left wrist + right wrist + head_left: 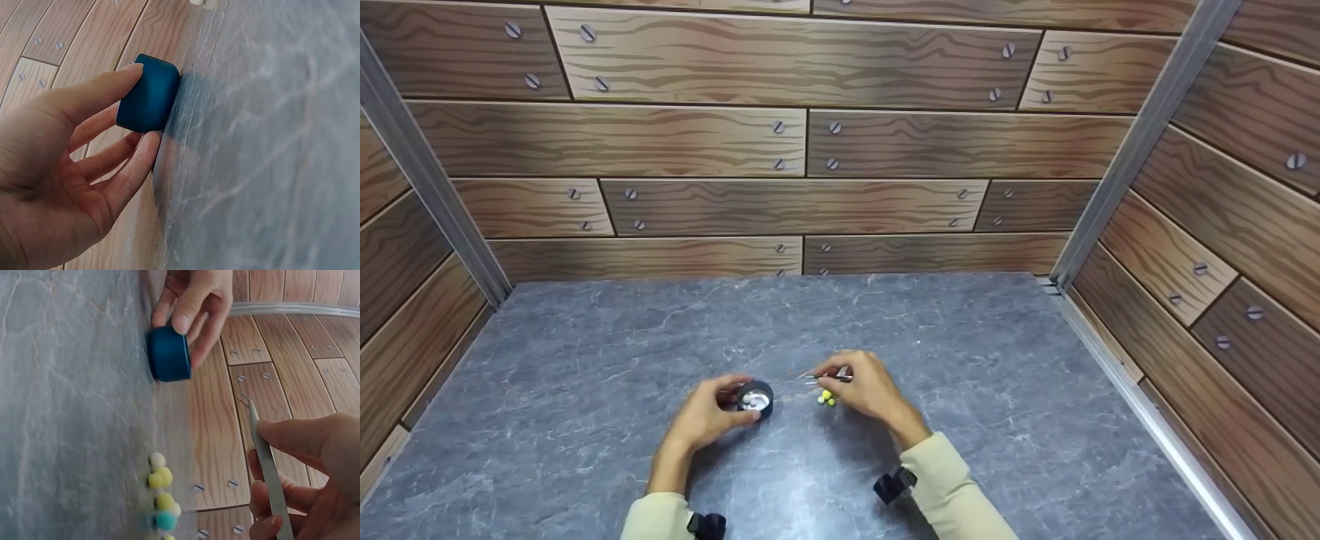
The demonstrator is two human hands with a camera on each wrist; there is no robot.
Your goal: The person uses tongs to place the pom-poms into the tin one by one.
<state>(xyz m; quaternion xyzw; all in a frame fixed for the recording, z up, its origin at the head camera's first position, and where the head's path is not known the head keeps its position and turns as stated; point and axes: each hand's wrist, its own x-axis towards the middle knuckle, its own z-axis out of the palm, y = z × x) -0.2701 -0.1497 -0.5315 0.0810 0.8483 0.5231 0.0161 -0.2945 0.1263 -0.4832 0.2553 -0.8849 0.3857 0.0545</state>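
My left hand (706,412) holds a small round dark-blue cup (148,95) on the table, thumb on one side and fingertips on the other. In the head view, whitish balls (748,399) lie inside the cup, against its shiny bottom. My right hand (871,386) grips metal tweezers (266,467) between thumb and fingers. The tweezers' tips point toward the cup, spread slightly apart with nothing between them. Beneath the right hand, several small balls (163,475), yellow, whitish and teal, sit grouped on the tabletop.
A grey marble-patterned table (960,330) spreads out around both hands. Wood-plank-patterned walls (705,142) enclose it at the back and sides, with a metal rail (1147,420) along the right edge. A small camera sits at each wrist.
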